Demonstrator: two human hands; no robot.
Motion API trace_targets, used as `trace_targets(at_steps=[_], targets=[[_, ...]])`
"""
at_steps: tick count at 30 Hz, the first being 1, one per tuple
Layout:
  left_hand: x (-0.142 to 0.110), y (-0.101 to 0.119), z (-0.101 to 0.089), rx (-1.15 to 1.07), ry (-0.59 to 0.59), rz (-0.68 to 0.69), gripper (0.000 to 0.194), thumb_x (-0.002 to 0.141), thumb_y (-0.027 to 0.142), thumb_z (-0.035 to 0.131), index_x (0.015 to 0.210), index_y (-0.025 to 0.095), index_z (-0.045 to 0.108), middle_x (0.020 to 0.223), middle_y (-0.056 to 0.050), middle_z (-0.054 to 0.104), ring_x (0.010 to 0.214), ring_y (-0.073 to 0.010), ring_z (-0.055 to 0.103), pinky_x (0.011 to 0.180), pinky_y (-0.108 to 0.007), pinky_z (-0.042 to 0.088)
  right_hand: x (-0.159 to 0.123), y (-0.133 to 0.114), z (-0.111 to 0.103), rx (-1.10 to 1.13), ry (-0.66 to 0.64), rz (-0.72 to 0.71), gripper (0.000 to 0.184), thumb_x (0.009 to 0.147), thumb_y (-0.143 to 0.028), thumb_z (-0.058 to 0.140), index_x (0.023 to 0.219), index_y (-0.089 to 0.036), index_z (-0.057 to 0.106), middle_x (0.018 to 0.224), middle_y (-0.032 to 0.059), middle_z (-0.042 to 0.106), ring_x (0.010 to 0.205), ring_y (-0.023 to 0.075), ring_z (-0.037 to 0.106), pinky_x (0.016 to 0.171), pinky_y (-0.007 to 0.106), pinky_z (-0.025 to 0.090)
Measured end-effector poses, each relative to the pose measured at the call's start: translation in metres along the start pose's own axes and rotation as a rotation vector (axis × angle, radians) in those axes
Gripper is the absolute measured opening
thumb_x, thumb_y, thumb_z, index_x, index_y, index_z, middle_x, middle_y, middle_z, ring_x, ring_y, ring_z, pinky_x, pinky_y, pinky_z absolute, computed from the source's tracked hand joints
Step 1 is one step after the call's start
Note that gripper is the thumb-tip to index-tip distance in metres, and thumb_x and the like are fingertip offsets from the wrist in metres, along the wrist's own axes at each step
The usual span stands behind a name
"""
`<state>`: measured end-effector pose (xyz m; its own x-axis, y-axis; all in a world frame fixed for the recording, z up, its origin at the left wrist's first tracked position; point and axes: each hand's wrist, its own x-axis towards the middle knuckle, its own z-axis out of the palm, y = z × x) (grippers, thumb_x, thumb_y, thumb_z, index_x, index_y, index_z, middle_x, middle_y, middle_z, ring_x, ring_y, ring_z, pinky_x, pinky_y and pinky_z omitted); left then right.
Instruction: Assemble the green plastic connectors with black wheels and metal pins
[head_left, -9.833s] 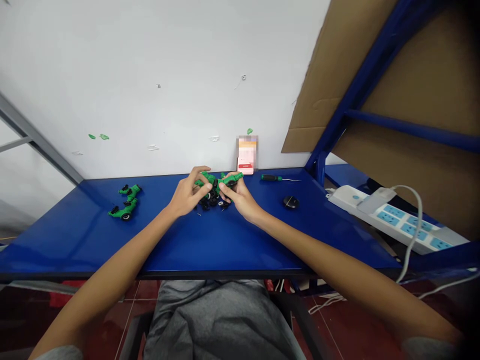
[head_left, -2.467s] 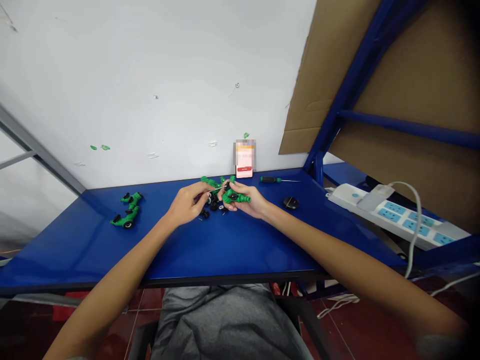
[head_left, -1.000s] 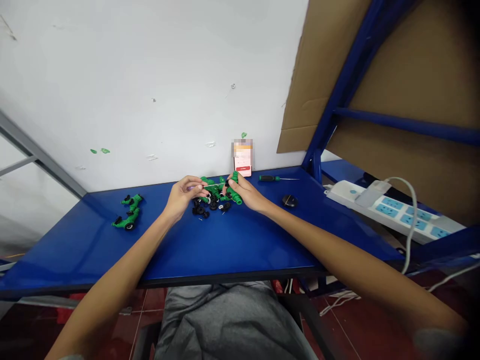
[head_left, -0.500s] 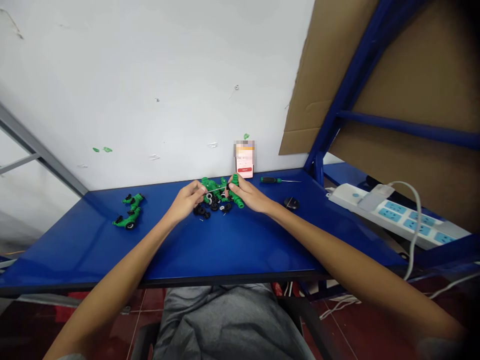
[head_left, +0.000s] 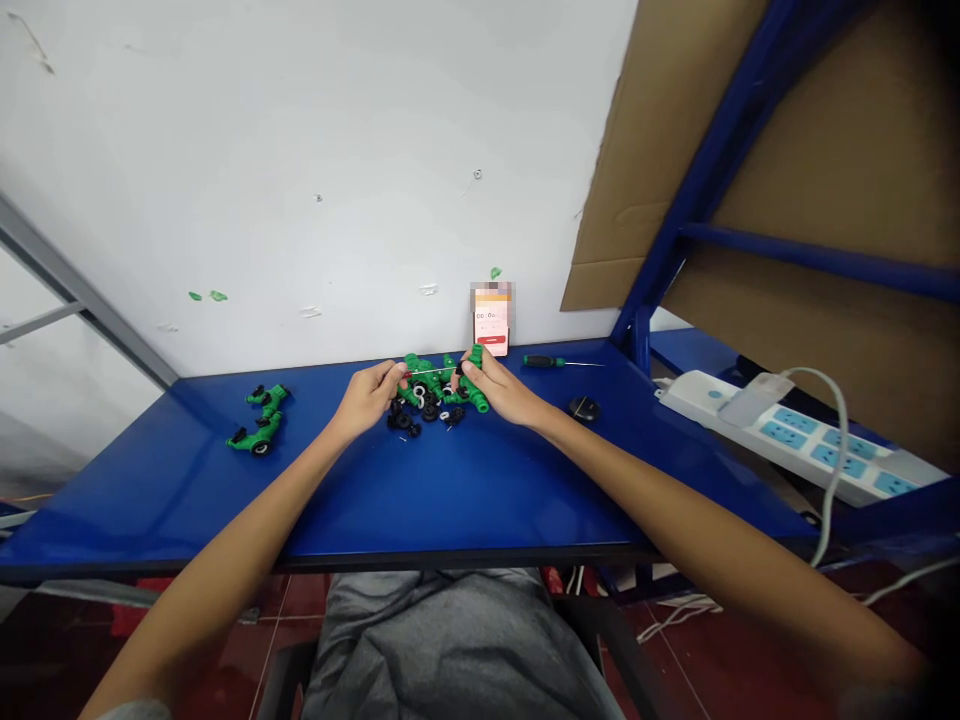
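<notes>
My left hand (head_left: 369, 396) is closed round a screwdriver (head_left: 436, 371); a bit of red handle shows at the fingertips. Its thin metal shaft runs level to the right, and the tip meets a small black piece on a green plastic toy part (head_left: 478, 399). That green part is pinched in my right hand (head_left: 504, 390), its upper and lower ends sticking out past the fingers. Behind and below the shaft lies a heap of green pieces (head_left: 422, 366) with black wheels (head_left: 429, 412) and small loose bits in front.
Two green toy assemblies (head_left: 256, 440) lie at the left of the blue table (head_left: 450, 500). A phone (head_left: 492, 340) leans on the wall. To the right are another screwdriver (head_left: 544, 361), a small black dish-like object (head_left: 583, 408) and a white power strip (head_left: 795, 430).
The screwdriver shaft is now closer to level, and red handle shows at my left fingertips. The right hand and green part stay nearly in place; the view has shifted slightly.
</notes>
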<state>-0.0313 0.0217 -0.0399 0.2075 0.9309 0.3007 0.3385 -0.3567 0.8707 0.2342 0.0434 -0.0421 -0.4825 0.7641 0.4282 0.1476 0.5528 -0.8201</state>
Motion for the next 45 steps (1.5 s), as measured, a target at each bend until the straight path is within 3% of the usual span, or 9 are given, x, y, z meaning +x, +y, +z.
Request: trace_targets(at_steps=[7,15,19,22,30,33,39,42,45], targets=[[-0.002,0.014,-0.008,-0.255,-0.072,0.058,0.048,0.090,0.064,0.072,0.104,0.025,0.049,0.060,0.012,0.028,0.047,-0.0082,0.021,0.047,-0.021,0.019,-0.003,0.002,0.009,-0.055,-0.075,0.013,0.044,0.106,-0.069,0.039,0.105,-0.026,0.047,0.099,0.0059,0.074,0.086,0.0231,0.062,0.087,0.042,0.050],[-0.006,0.019,-0.004,0.170,0.122,0.126,0.049,0.100,0.058,0.060,0.071,0.019,0.050,0.064,0.002,0.049,0.061,-0.0114,0.042,0.057,-0.024,0.033,-0.003,0.009,0.015,0.130,0.002,0.058,0.048,0.102,-0.075,0.044,0.103,-0.028,0.045,0.101,0.0053,0.071,0.078,0.0208,0.055,0.070,0.035,0.048],[-0.006,0.019,-0.006,-0.109,0.003,0.081,0.033,0.093,0.051,0.068,0.094,0.022,0.053,0.066,0.007,0.042,0.052,-0.0092,0.032,0.049,-0.023,0.026,-0.002,0.010,0.013,0.202,-0.018,0.079,0.044,0.103,-0.072,0.048,0.105,-0.028,0.044,0.104,0.0048,0.071,0.074,0.0189,0.054,0.064,0.033,0.045],[-0.003,0.020,-0.011,-0.247,-0.069,0.034,0.039,0.087,0.050,0.076,0.098,0.023,0.050,0.065,0.010,0.039,0.047,-0.0073,0.026,0.045,-0.022,0.024,-0.001,0.011,0.013,0.234,-0.033,0.095,0.044,0.102,-0.072,0.049,0.105,-0.028,0.044,0.104,0.0048,0.071,0.068,0.0171,0.052,0.060,0.032,0.043],[-0.003,0.016,-0.011,0.173,-0.001,0.043,0.045,0.101,0.061,0.053,0.085,0.019,0.053,0.062,0.005,0.046,0.055,-0.0107,0.039,0.054,-0.023,0.030,0.001,0.011,0.011,0.371,-0.031,0.107,0.037,0.095,-0.054,0.065,0.103,-0.026,0.043,0.094,0.0032,0.071,0.066,0.0168,0.052,0.059,0.032,0.041],[-0.004,0.013,-0.011,0.071,-0.043,0.064,0.034,0.097,0.054,0.062,0.100,0.021,0.052,0.066,0.007,0.046,0.053,-0.0102,0.038,0.054,-0.023,0.031,0.001,0.010,0.010,0.399,-0.030,0.105,0.031,0.091,-0.043,0.065,0.104,-0.027,0.042,0.090,0.0014,0.069,0.065,0.0165,0.052,0.059,0.032,0.041],[-0.004,0.012,-0.012,-0.007,-0.096,0.015,0.047,0.101,0.063,0.055,0.084,0.019,0.051,0.063,0.006,0.038,0.052,-0.0082,0.027,0.048,-0.022,0.021,0.003,0.013,0.011,0.413,-0.023,0.116,0.029,0.086,-0.035,0.060,0.106,-0.027,0.041,0.088,-0.0011,0.066,0.065,0.0153,0.052,0.059,0.031,0.039],[-0.003,0.011,-0.012,-0.198,-0.093,0.022,0.040,0.096,0.059,0.067,0.103,0.023,0.050,0.068,0.008,0.038,0.050,-0.0079,0.026,0.046,-0.020,0.020,0.003,0.016,0.012,0.408,-0.043,0.141,0.029,0.086,-0.035,0.059,0.108,-0.027,0.041,0.087,-0.0013,0.066,0.064,0.0151,0.049,0.059,0.031,0.039],[-0.002,0.011,-0.012,-0.271,-0.098,0.035,0.043,0.092,0.057,0.074,0.098,0.024,0.047,0.065,0.010,0.033,0.049,-0.0070,0.023,0.045,-0.020,0.021,0.002,0.017,0.013,0.388,-0.056,0.151,0.029,0.087,-0.035,0.059,0.108,-0.027,0.041,0.088,-0.0006,0.066,0.065,0.0158,0.049,0.059,0.031,0.039]])
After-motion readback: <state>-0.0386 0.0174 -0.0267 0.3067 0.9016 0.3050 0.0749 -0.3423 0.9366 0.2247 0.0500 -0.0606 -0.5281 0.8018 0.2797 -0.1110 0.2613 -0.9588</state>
